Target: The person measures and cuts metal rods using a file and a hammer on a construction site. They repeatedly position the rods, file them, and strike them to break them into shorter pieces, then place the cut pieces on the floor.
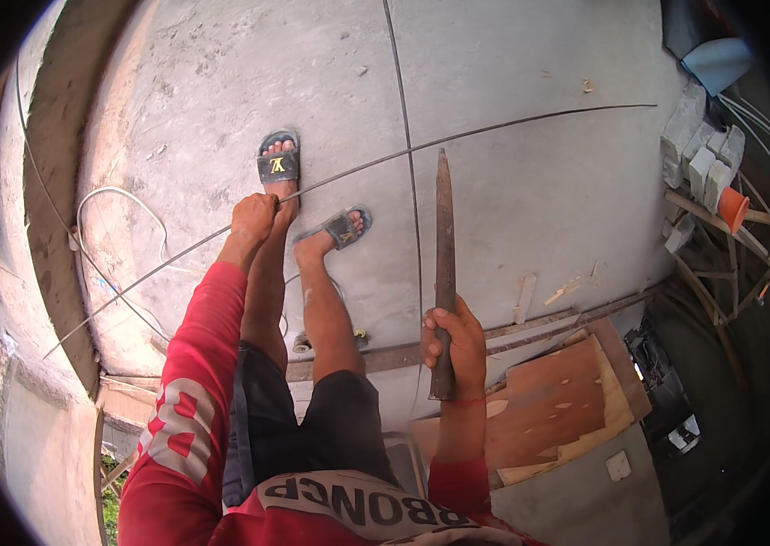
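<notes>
My left hand (255, 221) is closed round a long, thin metal rod (348, 170). The rod slants from the ledge at lower left up to the far right, passing above the grey floor and in front of my shin. In my right hand (457, 344) is a heavy pointed metal chisel (445, 241), gripped near its thick lower end. Its tapered tip points away from me and lies just short of the rod, apart from it in this view. A thin dark line (402, 91), a cable or another rod, runs down the floor and crosses the rod.
My sandalled feet stand on the concrete floor (539, 209). A raised concrete edge (57, 182) borders the left, with a white cable (112, 191) beside it. Concrete blocks (699, 173), an orange cup-shaped object (732, 209) and timber lie right. Plywood (548, 400) lies lower right.
</notes>
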`<state>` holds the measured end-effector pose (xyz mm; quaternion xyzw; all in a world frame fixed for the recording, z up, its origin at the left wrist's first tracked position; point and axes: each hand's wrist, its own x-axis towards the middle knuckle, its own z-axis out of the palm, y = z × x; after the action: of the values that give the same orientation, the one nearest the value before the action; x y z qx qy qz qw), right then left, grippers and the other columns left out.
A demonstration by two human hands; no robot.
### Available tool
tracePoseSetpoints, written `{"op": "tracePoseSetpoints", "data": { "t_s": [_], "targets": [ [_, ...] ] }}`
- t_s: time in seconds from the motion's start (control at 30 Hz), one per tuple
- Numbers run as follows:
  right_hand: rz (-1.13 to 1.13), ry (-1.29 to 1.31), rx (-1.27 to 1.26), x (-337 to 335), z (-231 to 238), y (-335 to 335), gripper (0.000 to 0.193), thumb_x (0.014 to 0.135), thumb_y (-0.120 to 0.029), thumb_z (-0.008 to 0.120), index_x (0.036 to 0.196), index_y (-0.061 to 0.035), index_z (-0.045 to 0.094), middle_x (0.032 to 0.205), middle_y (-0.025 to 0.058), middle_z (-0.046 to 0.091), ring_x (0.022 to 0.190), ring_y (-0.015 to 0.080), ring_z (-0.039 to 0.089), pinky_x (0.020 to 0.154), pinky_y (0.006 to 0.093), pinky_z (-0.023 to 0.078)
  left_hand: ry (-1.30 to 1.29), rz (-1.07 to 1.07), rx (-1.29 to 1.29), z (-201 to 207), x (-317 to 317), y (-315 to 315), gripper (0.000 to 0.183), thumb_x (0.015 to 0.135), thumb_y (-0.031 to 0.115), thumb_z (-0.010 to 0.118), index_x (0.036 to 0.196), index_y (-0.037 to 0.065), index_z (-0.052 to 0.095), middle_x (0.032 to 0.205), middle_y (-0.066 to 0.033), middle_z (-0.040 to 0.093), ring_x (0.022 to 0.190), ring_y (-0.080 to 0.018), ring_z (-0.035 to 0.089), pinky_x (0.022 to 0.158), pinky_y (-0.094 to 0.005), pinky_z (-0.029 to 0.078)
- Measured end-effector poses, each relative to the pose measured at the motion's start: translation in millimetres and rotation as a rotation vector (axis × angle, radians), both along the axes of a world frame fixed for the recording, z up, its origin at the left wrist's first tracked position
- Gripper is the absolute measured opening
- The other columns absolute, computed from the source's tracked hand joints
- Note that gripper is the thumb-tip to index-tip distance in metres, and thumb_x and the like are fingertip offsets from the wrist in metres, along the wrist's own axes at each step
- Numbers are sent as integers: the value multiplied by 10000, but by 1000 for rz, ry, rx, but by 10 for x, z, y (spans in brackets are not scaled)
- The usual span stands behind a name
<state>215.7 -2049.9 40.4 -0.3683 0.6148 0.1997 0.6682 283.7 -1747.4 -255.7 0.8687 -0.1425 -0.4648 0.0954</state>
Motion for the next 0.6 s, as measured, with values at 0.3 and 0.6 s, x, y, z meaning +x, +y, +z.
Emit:
{"op": "tracePoseSetpoints", "data": {
  "t_s": [0.3,0.6],
  "targets": [
    [16,38,36,222,-76,155,122,926,-72,557,1032,-18,526,794,37,525,517,97,525,404,248,443,40,3,-2,69,124,-207,266,945,306,577,930,76,710,891,-210,713,849,-375,706,744,-476,557],
    [139,6,-55,372,-206,90,118,911,-96,557,977,-18,498,685,38,508,470,104,504,400,249,430,61,44,9,-52,178,-268,286,919,293,565,991,64,721,928,-226,717,875,-369,711,774,-472,564]
  ]
}}
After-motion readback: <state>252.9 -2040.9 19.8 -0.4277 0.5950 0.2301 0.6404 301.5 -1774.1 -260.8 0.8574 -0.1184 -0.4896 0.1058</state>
